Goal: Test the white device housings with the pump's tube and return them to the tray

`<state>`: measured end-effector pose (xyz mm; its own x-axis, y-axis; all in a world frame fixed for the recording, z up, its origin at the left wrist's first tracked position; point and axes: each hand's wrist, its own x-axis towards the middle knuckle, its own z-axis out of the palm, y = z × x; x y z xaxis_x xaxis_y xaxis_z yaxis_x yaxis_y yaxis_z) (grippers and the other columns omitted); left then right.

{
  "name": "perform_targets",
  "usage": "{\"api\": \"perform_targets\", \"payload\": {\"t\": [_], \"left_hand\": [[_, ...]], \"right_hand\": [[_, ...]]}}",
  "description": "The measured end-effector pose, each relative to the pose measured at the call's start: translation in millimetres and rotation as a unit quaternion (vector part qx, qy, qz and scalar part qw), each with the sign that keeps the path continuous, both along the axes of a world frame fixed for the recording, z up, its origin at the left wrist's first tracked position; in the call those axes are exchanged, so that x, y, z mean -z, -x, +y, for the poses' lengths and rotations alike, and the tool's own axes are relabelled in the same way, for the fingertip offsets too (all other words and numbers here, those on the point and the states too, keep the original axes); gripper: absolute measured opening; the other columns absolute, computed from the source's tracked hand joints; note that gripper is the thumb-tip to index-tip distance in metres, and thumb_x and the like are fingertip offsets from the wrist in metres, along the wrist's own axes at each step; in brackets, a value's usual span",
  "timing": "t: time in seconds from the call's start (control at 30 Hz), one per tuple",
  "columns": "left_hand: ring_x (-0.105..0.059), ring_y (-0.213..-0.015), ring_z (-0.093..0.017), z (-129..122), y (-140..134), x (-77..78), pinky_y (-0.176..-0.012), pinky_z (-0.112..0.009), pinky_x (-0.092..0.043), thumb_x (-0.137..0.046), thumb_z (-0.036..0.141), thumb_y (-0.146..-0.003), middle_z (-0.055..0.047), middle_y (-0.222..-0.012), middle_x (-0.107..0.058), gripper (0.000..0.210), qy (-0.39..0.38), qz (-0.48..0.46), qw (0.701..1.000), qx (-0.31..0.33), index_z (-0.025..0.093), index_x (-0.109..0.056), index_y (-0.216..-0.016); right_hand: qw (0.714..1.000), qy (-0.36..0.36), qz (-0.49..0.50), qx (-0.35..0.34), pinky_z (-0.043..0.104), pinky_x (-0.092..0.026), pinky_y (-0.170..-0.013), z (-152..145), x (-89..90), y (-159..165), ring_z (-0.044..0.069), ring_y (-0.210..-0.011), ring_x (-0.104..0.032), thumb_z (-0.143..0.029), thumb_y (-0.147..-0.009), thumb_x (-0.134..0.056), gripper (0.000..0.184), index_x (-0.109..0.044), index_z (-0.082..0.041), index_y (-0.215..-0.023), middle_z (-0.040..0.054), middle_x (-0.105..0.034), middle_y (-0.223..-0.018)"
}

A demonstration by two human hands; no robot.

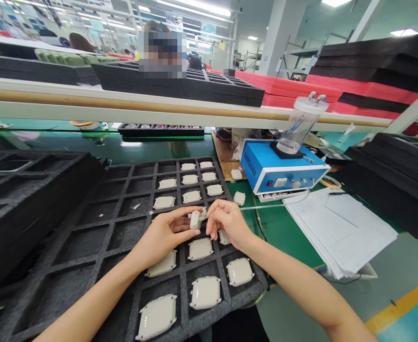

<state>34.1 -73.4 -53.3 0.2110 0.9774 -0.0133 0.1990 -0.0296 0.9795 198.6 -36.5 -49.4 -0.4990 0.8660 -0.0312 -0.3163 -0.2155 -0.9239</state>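
Observation:
My left hand (171, 225) is closed around a small white watch case (195, 220), held on edge above the foam tray between thumb and fingers. My right hand (226, 221) is pinched close beside the case. A thin clear tube (262, 207) runs from it towards the blue box-shaped machine (283, 166); the tip between the fingers is hidden. Below my hands lies a black foam tray (100, 244) with square pockets. Several similar white cases, such as the watch case (206, 292) at the front, sit in its right-hand columns.
Loose white cases (239, 198) lie on the green bench right of the tray. Papers with a pen (337, 228) lie further right. Stacked black foam trays (34, 209) stand at the left. A shelf edge (159, 105) crosses overhead; a person is behind it.

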Motion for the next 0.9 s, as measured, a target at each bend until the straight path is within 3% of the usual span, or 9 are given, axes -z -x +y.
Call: {"api": "perform_targets", "payload": {"t": [0.9], "left_hand": [[-0.063, -0.093, -0.020, -1.0, 0.6, 0.1, -0.090, -0.034, -0.049, -0.068, 0.027, -0.068, -0.004, -0.105, -0.066, 0.048, 0.000, 0.001, 1.000, 0.004, 0.017, -0.055, -0.112]], "right_hand": [[1.000, -0.003, -0.003, -0.002, 0.015, -0.037, -0.029, 0.7, 1.5, -1.2, 0.009, -0.027, -0.046, -0.016, -0.058, -0.049, 0.005, -0.051, -0.016, -0.063, -0.0020, -0.060, -0.041]]}}
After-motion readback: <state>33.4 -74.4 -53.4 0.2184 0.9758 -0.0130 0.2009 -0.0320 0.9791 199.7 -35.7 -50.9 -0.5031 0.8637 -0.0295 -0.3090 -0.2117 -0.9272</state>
